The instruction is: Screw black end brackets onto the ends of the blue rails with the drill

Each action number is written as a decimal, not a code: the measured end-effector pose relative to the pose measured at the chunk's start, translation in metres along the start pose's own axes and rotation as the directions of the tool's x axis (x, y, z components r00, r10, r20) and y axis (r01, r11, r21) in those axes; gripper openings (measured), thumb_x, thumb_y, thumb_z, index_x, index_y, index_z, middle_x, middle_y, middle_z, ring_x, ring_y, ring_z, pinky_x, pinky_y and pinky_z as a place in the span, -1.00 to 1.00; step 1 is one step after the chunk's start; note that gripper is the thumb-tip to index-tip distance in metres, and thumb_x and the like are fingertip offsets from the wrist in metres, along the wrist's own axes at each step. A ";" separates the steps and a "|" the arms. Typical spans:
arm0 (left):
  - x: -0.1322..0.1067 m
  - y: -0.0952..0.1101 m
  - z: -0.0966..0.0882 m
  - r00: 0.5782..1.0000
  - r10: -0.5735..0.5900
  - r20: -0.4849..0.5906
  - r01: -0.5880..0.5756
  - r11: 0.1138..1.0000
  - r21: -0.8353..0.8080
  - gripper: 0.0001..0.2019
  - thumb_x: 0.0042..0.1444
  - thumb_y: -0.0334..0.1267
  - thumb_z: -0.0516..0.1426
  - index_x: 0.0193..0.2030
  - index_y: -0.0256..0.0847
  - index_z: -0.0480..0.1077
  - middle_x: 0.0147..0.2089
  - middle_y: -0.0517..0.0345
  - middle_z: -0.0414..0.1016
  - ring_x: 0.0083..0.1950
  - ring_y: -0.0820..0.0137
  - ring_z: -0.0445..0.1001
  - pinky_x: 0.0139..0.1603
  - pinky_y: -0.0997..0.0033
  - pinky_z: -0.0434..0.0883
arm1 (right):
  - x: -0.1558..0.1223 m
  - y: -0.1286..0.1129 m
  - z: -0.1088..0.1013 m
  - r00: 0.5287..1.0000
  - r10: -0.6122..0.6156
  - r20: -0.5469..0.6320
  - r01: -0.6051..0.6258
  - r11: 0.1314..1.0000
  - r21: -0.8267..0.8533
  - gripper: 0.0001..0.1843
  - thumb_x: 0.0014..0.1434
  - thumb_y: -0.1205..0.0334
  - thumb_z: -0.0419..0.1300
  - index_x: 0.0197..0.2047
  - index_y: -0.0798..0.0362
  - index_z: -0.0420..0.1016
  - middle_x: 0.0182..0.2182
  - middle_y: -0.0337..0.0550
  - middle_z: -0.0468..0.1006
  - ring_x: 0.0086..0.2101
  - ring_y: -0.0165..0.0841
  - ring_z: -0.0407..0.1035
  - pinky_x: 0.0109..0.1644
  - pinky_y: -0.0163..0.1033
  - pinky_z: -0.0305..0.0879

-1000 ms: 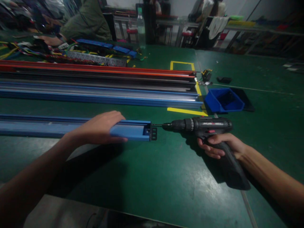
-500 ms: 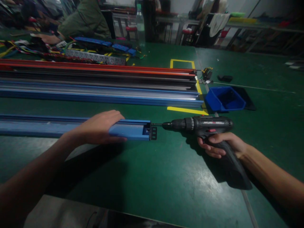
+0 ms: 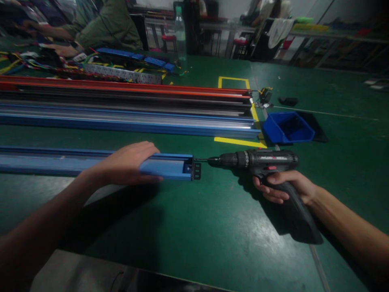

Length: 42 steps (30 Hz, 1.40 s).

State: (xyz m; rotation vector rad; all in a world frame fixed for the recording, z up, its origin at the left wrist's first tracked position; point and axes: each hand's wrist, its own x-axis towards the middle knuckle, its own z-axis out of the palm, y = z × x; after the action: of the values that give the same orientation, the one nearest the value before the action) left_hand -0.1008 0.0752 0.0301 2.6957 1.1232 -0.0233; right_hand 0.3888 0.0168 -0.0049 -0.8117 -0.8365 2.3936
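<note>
My left hand (image 3: pixel 130 164) is wrapped over a long blue metal rail (image 3: pixel 170 167) lying on the green table, a little short of its right end. A small black slotted bracket (image 3: pixel 197 171) sits at that end. My right hand (image 3: pixel 285 186) grips a black cordless drill (image 3: pixel 258 159) by its handle, with the fingers near the trigger. The drill lies level and points left. Its thin bit (image 3: pixel 202 159) reaches the upper part of the rail's end, by the bracket; the exact contact point is too small to make out.
Behind lie several long rails (image 3: pixel 152 121) in blue, black and orange. To their right are a blue plastic bin (image 3: pixel 288 127) and yellow tape marks (image 3: pixel 240 142). Wiring (image 3: pixel 30 61), a bottle (image 3: pixel 180 34) and a co-worker's sleeve (image 3: pixel 109 28) are at the far side.
My hands, the drill and the rail hold the same position. At the far left, a co-worker's other arm has come into view.
</note>
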 end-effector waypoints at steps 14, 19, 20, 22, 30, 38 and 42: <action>0.000 0.000 0.000 1.000 -0.021 0.008 0.021 1.000 -0.009 -0.39 0.15 0.30 0.20 0.07 -0.21 0.41 -0.03 -0.05 0.47 -0.06 0.18 0.44 -0.02 0.23 0.34 | 0.000 0.000 -0.001 1.000 -0.009 0.026 0.009 1.000 -0.018 -0.75 0.24 0.34 0.22 -0.07 0.28 0.62 -0.37 -0.10 0.53 -0.67 -0.63 0.16 -0.47 -0.42 0.41; 0.001 0.002 -0.001 1.000 -0.021 0.003 0.021 1.000 -0.011 -0.37 0.14 0.32 0.20 0.05 -0.22 0.42 -0.03 -0.05 0.47 -0.05 0.18 0.44 -0.02 0.24 0.34 | 0.000 0.000 0.001 1.000 -0.022 0.019 0.022 1.000 -0.020 -0.75 0.24 0.34 0.23 -0.08 0.30 0.63 -0.37 -0.10 0.54 -0.67 -0.64 0.17 -0.48 -0.43 0.41; 0.001 0.003 -0.001 1.000 -0.022 0.005 0.023 1.000 -0.011 -0.37 0.14 0.32 0.20 0.06 -0.22 0.41 -0.03 -0.05 0.47 -0.05 0.17 0.44 -0.01 0.24 0.34 | 0.001 0.000 0.001 1.000 -0.025 0.017 0.025 0.999 -0.025 -0.75 0.24 0.34 0.23 -0.09 0.30 0.63 -0.38 -0.09 0.54 -0.68 -0.64 0.17 -0.48 -0.43 0.41; 0.001 0.003 -0.001 1.000 -0.023 0.010 0.023 1.000 -0.006 -0.36 0.15 0.32 0.19 0.06 -0.23 0.41 -0.03 -0.05 0.47 -0.05 0.17 0.44 -0.01 0.24 0.34 | 0.001 -0.001 0.002 1.000 -0.024 0.017 0.024 0.999 -0.033 -0.76 0.23 0.33 0.25 -0.10 0.31 0.64 -0.39 -0.09 0.55 -0.68 -0.64 0.18 -0.49 -0.43 0.42; 0.001 -0.001 0.002 0.999 0.026 -0.033 -0.026 1.000 -0.002 -0.38 0.15 0.30 0.20 0.05 -0.24 0.43 -0.06 -0.03 0.49 -0.09 0.20 0.45 -0.04 0.25 0.34 | 0.001 0.000 0.002 1.000 -0.015 0.023 0.015 1.000 -0.004 -0.76 0.23 0.34 0.25 -0.11 0.31 0.65 -0.40 -0.13 0.56 -0.68 -0.66 0.20 -0.48 -0.44 0.44; 0.001 0.004 -0.002 1.000 -0.023 0.016 0.023 1.000 -0.002 -0.39 0.16 0.31 0.19 0.05 -0.22 0.42 -0.04 -0.04 0.49 -0.06 0.19 0.45 -0.03 0.26 0.35 | 0.001 -0.001 0.005 1.000 -0.023 0.005 0.024 1.000 -0.010 -0.77 0.22 0.33 0.28 -0.14 0.33 0.66 -0.41 -0.11 0.57 -0.68 -0.65 0.22 -0.49 -0.44 0.43; 0.001 0.002 0.000 1.000 -0.021 0.002 0.021 1.000 -0.001 -0.38 0.15 0.31 0.20 0.07 -0.21 0.41 -0.02 -0.05 0.48 -0.05 0.18 0.45 -0.02 0.25 0.35 | 0.000 -0.001 0.004 1.000 -0.019 0.003 0.019 1.000 -0.010 -0.78 0.22 0.34 0.26 -0.15 0.33 0.66 -0.41 -0.12 0.56 -0.68 -0.65 0.21 -0.48 -0.43 0.44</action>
State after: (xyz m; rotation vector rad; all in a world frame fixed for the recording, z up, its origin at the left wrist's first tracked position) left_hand -0.0986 0.0748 0.0301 2.6820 1.1507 -0.0281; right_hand 0.3865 0.0155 -0.0019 -0.8002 -0.8540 2.3765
